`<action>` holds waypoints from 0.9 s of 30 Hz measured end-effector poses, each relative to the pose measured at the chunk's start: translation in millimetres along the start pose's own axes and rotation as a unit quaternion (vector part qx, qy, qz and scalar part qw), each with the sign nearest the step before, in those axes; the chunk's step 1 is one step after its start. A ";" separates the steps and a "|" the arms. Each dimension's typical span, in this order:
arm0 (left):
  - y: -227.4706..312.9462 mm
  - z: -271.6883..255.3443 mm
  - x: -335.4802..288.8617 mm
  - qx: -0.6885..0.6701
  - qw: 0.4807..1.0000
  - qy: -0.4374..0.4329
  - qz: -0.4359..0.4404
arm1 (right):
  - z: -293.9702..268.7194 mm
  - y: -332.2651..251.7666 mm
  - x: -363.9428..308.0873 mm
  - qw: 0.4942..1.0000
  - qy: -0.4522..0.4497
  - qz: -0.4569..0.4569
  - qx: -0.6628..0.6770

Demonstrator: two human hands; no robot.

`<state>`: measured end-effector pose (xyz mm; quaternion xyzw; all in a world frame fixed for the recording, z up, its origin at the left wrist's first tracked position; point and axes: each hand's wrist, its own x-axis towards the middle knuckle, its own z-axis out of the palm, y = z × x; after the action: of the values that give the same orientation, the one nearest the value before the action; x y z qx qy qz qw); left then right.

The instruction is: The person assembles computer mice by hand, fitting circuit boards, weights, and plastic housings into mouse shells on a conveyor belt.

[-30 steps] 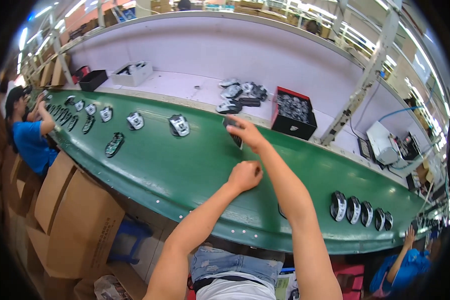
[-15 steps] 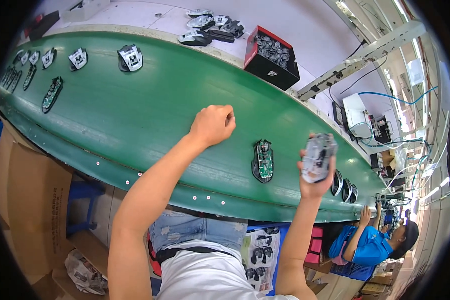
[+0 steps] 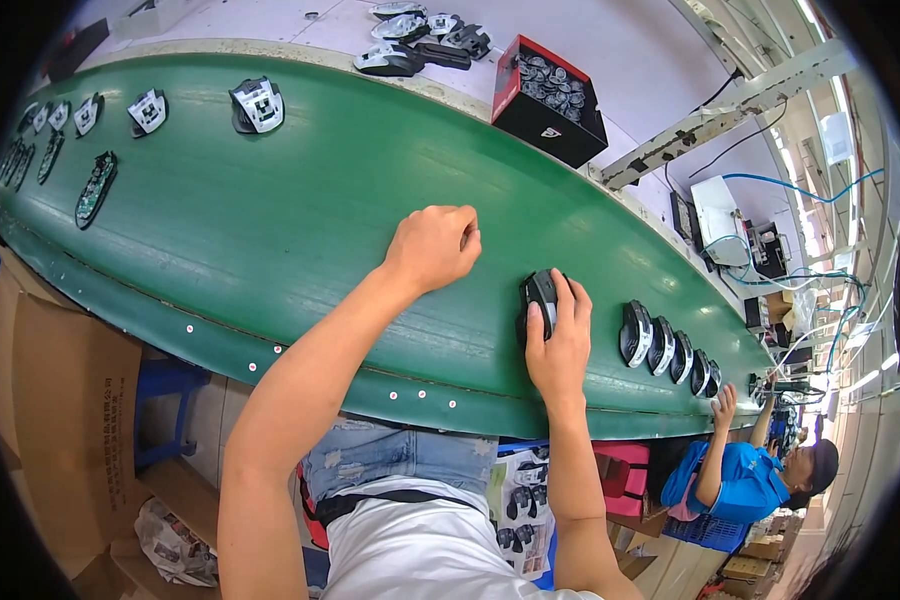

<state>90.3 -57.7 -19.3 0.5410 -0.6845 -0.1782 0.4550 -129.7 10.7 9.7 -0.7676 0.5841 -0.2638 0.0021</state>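
My right hand [image 3: 561, 345] lies over a black computer mouse [image 3: 538, 305] on the green belt, its fingers closed around the right side and top. The mouse's top shell now covers its base. My left hand [image 3: 436, 246] hovers over the middle of the belt, fingers curled into a fist; whatever may be inside is hidden. Just right of my right hand stands a row of several mouse shells [image 3: 636, 334], dark with pale insides showing.
At the far left lie silver-and-black mouse shells [image 3: 258, 105] and bases with green circuit boards [image 3: 96, 190]. A black box of small round parts [image 3: 550, 115] stands beyond the belt, near a pile of shells [image 3: 400, 45]. A co-worker in blue [image 3: 735, 480] sits at right.
My right hand has turned over and come down leftward, setting the shell it held onto the circuit-board base. The left fist has barely moved.
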 end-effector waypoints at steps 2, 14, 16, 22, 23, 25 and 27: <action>-1.0 0.3 2.9 -0.006 1.000 -0.005 -0.008 | 4.7 4.1 3.3 1.000 -0.011 0.002 0.015; 0.5 8.3 5.3 -0.024 1.000 -0.004 0.005 | 1.3 18.5 14.7 0.995 -0.063 -0.004 -0.073; -2.9 10.7 4.6 -0.029 1.000 0.002 0.003 | -4.2 25.4 25.7 0.999 -0.027 -0.004 -0.027; -3.0 12.4 5.7 -0.005 1.000 -0.023 -0.013 | 15.2 25.4 34.8 0.997 -0.057 -0.043 0.002; -1.2 12.5 6.0 -0.003 1.000 -0.017 -0.008 | 15.7 26.7 35.6 0.997 -0.063 -0.039 -0.002; 0.0 14.9 1.9 0.001 1.000 -0.015 -0.009 | 18.3 25.8 35.8 0.997 -0.069 -0.041 -0.008; 4.9 18.2 -1.2 0.030 0.999 -0.032 0.014 | 13.9 27.2 32.1 0.995 -0.080 -0.044 -0.028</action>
<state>72.6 -59.4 -25.7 0.5390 -0.7110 -0.1686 0.4191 -142.7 -31.0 2.3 -0.8110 0.5547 -0.1852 0.0153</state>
